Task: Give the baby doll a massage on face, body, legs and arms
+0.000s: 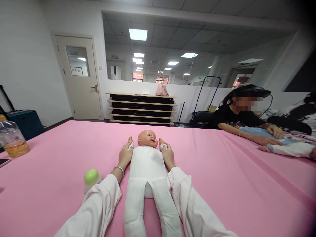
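Note:
A baby doll with a white cloth body lies on its back on the pink tablecloth. Its bare plastic head points away from me and its legs run toward me. On one side, my left hand is closed round the doll's raised arm, near the wrist. My right hand grips the other arm the same way. Both small doll hands stick out above my fingers, beside the head. Close to my left forearm stands a bottle with a green cap, partly hidden by my sleeve.
At the far left are a plastic bottle of amber liquid and the edge of a dark phone-like object. A person in a black top sits at the right, hands on another doll in blue and white clothing.

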`<state>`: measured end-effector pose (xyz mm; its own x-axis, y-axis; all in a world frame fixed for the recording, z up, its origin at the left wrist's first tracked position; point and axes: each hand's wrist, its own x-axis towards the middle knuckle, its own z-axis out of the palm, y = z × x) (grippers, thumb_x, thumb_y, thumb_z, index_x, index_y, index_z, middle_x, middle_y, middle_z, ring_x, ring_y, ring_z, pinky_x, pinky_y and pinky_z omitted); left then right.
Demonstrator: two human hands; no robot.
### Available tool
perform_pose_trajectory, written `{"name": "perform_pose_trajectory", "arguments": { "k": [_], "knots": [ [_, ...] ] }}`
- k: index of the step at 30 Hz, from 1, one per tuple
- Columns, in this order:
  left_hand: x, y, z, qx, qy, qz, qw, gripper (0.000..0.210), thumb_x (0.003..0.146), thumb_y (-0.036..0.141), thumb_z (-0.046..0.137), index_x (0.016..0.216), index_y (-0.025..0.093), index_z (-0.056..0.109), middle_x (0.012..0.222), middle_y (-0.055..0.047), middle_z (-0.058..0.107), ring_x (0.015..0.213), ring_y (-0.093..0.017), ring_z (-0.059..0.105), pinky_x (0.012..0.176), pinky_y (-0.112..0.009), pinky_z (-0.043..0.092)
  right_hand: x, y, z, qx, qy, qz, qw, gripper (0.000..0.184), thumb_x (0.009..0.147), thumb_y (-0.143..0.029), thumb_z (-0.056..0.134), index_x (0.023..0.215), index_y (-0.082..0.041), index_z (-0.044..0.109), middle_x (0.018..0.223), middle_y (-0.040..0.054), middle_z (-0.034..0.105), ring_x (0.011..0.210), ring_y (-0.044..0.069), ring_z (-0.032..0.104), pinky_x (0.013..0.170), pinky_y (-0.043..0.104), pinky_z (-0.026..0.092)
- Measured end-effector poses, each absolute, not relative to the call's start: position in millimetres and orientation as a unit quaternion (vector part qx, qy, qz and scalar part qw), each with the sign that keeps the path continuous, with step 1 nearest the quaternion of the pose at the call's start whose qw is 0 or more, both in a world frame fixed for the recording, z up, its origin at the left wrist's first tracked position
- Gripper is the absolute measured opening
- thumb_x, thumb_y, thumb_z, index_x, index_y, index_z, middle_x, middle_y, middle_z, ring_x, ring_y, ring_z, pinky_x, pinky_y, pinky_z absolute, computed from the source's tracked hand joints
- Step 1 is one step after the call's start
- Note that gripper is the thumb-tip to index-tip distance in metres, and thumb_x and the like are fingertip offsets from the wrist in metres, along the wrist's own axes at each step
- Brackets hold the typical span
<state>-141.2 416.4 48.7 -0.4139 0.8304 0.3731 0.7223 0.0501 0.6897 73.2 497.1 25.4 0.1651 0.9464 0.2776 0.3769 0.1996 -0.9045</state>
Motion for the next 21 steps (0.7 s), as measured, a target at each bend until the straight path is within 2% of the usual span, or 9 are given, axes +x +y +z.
{"name": "perform_pose_trajectory", "arguments": {
  "k": [9, 16, 21],
  "knots": [
    [-143, 416, 46, 0.522, 0.717, 0.461, 0.035, 0.046, 0.081, 0.029, 0.036, 0.126, 0.021, 0.045, 0.125, -0.004, 0.047, 0.116, -0.019, 0.045, 0.099, -0.033, 0.037, 72, 497, 23, -0.53, -0.585, 0.26, 0.556, 0.042, 0.08, -0.043, 0.033, 0.111, -0.022, 0.051, 0.11, 0.0053, 0.058, 0.098, 0.019, 0.053, 0.077, 0.027, 0.039],
    [-137, 403, 46, 0.528, 0.69, 0.483, -0.107, 0.048, 0.079, 0.026, 0.04, 0.127, 0.021, 0.038, 0.123, -0.007, 0.045, 0.111, -0.019, 0.047, 0.091, -0.034, 0.044, 70, 489, 21, -0.453, -0.588, 0.197, 0.641, 0.047, 0.083, -0.04, 0.024, 0.118, -0.017, 0.046, 0.121, 0.0081, 0.05, 0.111, 0.019, 0.046, 0.093, 0.032, 0.036],
    [-130, 382, 45, 0.511, 0.651, 0.538, -0.161, 0.063, 0.074, 0.026, 0.049, 0.131, 0.017, 0.025, 0.129, -0.012, 0.036, 0.11, -0.02, 0.048, 0.084, -0.031, 0.047, 73, 471, 16, -0.429, -0.571, 0.155, 0.683, 0.052, 0.083, -0.044, 0.025, 0.124, -0.014, 0.039, 0.125, 0.0113, 0.045, 0.113, 0.019, 0.045, 0.093, 0.034, 0.038]
  ]
}}
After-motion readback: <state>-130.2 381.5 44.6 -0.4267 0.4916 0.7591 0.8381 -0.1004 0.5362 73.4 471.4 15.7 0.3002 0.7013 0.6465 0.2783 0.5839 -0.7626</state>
